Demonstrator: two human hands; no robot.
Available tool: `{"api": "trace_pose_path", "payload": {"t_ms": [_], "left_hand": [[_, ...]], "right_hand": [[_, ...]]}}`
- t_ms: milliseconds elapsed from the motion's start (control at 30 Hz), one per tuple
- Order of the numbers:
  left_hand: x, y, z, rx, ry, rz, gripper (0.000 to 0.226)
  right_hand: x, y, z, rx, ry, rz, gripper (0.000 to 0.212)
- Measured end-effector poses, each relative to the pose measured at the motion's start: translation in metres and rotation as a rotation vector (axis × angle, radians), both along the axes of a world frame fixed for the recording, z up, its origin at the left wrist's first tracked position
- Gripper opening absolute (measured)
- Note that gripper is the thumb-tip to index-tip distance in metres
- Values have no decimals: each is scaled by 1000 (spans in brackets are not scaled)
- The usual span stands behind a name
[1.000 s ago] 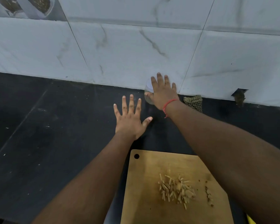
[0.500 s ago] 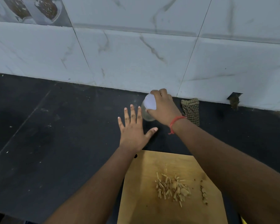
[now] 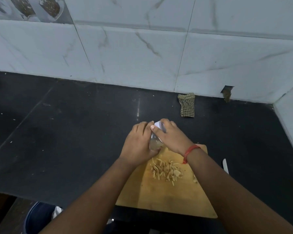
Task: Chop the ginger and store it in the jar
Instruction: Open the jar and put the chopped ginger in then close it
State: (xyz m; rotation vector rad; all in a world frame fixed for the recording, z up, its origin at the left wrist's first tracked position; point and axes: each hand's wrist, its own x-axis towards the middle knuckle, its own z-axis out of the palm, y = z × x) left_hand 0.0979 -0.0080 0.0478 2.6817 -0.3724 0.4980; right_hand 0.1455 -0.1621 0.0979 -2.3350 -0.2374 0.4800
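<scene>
Down by the bottom edge, looking at a blue bucket peeking out under the black countertop. Moving up, seeing a wooden cutting board sitting on that counter, with a heap of chopped ginger sticks lying loose on its far half, plus a few stray bits off to the right. Spotting the tip of a white knife blade poking out just right of the board, mostly hiding behind the right forearm. At the board's far edge, holding a small clear glass jar between both hands, tilted, white lid pointing away. Left hand wrapping curled fingers round the lower body of the jar; right hand, red thread bracelet on the wrist, gripping up top with thumb and fingers curling round the lid. Possibly something pale sitting in the jar's bottom, kinda hard to tell. Further back, a checked cloth lying crumpled near the wall, well apart from the hands. Behind all that, white marble-look wall tiles and a small notch cut at the tile base.
</scene>
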Motion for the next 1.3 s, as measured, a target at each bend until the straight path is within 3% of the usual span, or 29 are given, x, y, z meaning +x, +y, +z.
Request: {"api": "trace_pose_path", "payload": {"t_ms": [300, 467, 533, 633, 733, 800, 900, 933, 1033, 1067, 1167, 1233, 1300], "left_hand": [[-10, 28, 34, -91, 171, -157, 87], [-9, 47, 54, -157, 315, -190, 79], [-9, 57, 56, -289, 467, -219, 70], [-13, 69, 51, -529, 652, -266, 77], [-18, 72, 42, -581, 630, -227, 82], [-18, 68, 38, -585, 590, -175, 82], [-20, 62, 33, -546, 516, -119, 84], [-21, 61, 31, -539, 504, -115, 85], [-22, 61, 24, -516, 472, -121, 84], [-22, 61, 21, -488, 458, -121, 83], [-23, 59, 14, -435, 452, -95, 88], [-23, 57, 12, -432, 449, -90, 91], [-21, 58, 11, -441, 448, -87, 93]], "right_hand": [[-26, 15, 19, -36, -128, -43, 52], [-29, 30, 23, -68, -182, -41, 49], [-32, 34, 25, -91, -223, 44, 45], [-31, 30, 33, 12, -165, 296, 41], [-26, 22, 44, 111, -93, 431, 50], [-24, 25, 43, 128, -168, 291, 46], [-22, 32, 41, -212, -153, 238, 61], [-23, 32, 40, -215, -123, 272, 61], [-23, 29, 43, 67, -121, 305, 62], [-22, 29, 42, 66, -146, 266, 60], [-17, 31, 34, -223, -138, 260, 68], [-14, 29, 36, -238, -86, 362, 63], [-11, 21, 46, -170, -169, 436, 61]]}}
